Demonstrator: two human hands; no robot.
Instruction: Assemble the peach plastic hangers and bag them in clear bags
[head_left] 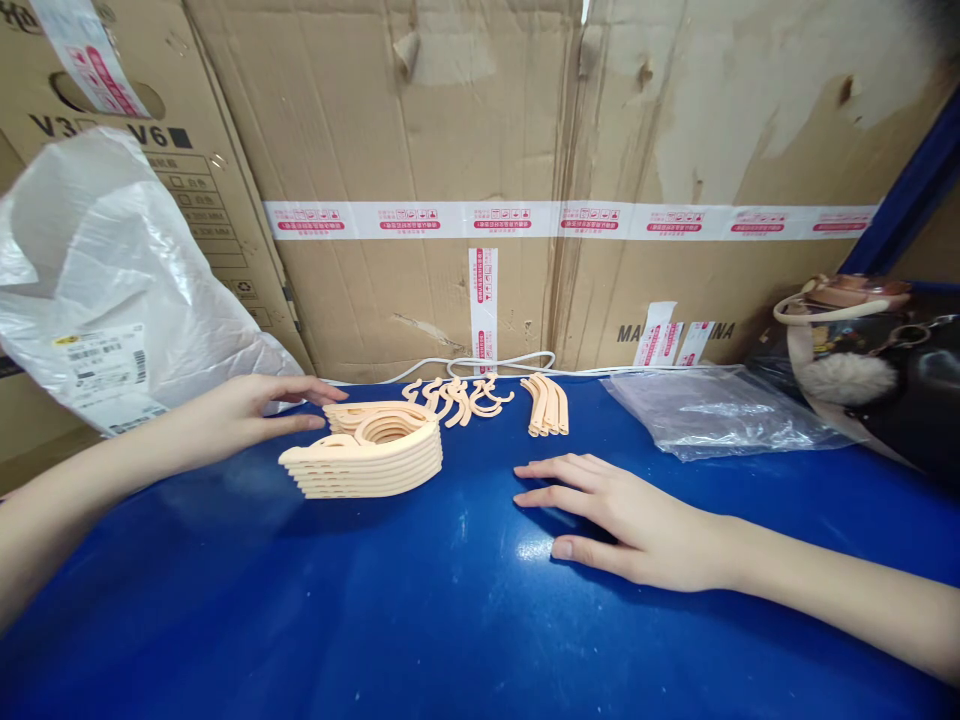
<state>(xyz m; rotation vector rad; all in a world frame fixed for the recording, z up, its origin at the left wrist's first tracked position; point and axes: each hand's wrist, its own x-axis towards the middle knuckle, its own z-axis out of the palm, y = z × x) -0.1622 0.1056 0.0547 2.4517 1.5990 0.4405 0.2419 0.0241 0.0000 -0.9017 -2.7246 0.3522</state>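
Observation:
A neat stack of several peach plastic hanger bodies (364,462) lies on the blue table, left of the middle. My left hand (281,408) is at the stack's left rear end, fingers stretched out and apart; whether the fingertips touch it I cannot tell. Behind the stack is a loose group of peach plastic hooks (459,402). To their right sits a small bundle of curved peach arm pieces (548,405). My right hand (611,520) is spread, palm down, over the table in front of that bundle, holding nothing.
Large cardboard boxes (420,300) stand along the back edge. A white cable (495,362) runs before them. A white plastic bag (142,290) is at left. Clear plastic bags (720,410) and a dark handbag (900,370) with a fluffy pompom lie at right.

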